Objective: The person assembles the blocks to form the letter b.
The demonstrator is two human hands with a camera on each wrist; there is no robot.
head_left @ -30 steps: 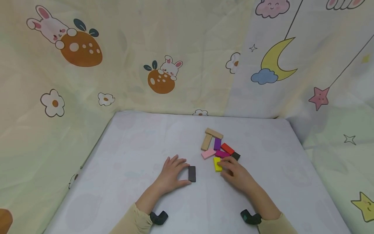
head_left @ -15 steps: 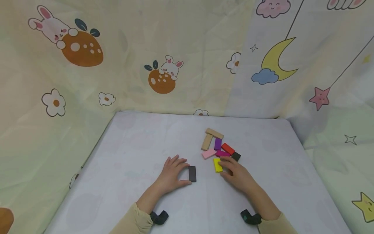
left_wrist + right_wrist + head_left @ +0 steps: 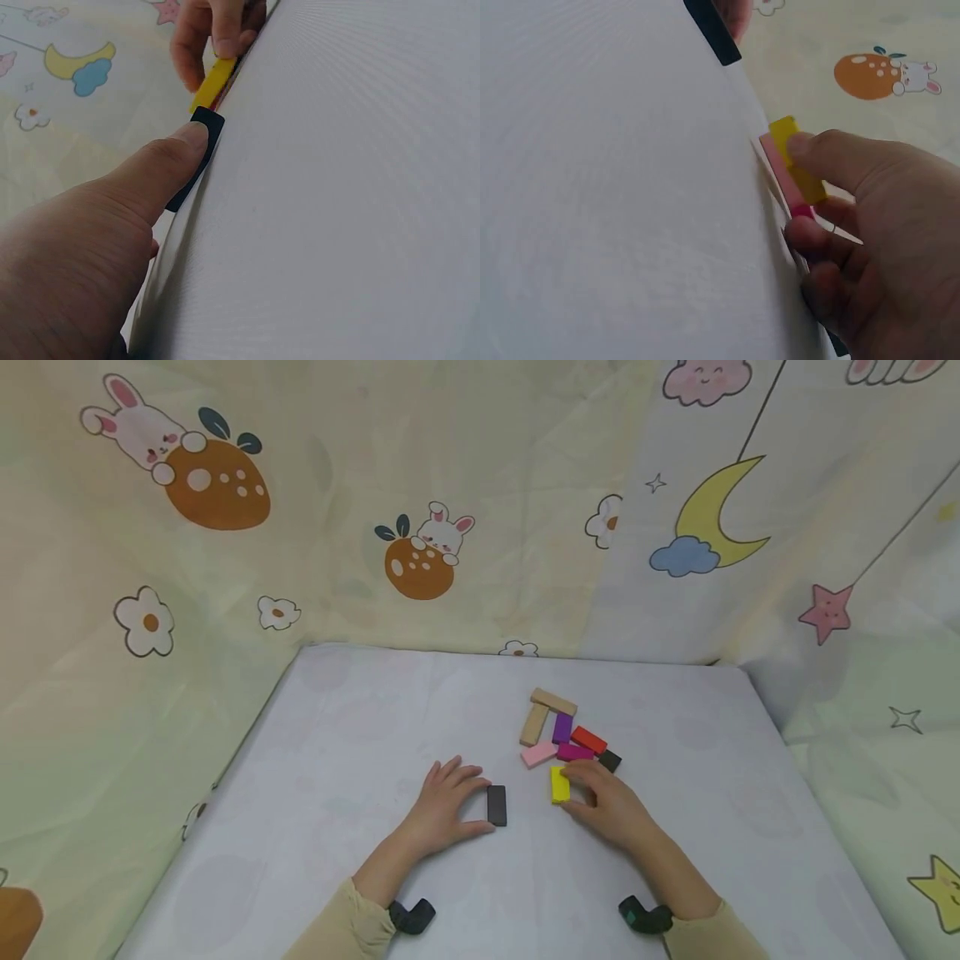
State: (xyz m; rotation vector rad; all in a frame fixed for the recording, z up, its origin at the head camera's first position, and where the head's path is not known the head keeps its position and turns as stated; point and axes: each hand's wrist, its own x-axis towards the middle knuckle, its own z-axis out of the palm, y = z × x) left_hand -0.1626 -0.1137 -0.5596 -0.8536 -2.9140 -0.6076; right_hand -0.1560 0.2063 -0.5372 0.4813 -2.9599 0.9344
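We see the black block lying flat near the middle of the table, with our left hand against its left side: the thumb and forefinger pinch it at its near and far ends, and in the left wrist view the thumb tip presses on its top corner. Just to the right lies the yellow block, apart from the black one. Our right hand grasps it, thumb on the near end and fingers curled over the far end, as the right wrist view shows plainly. Beyond the yellow block sits a loose cluster, close together: a pink block, a magenta block, a purple block, a red block, a small dark block and two tan blocks. A cloth backdrop printed with rabbits, a moon and stars hangs behind the table.
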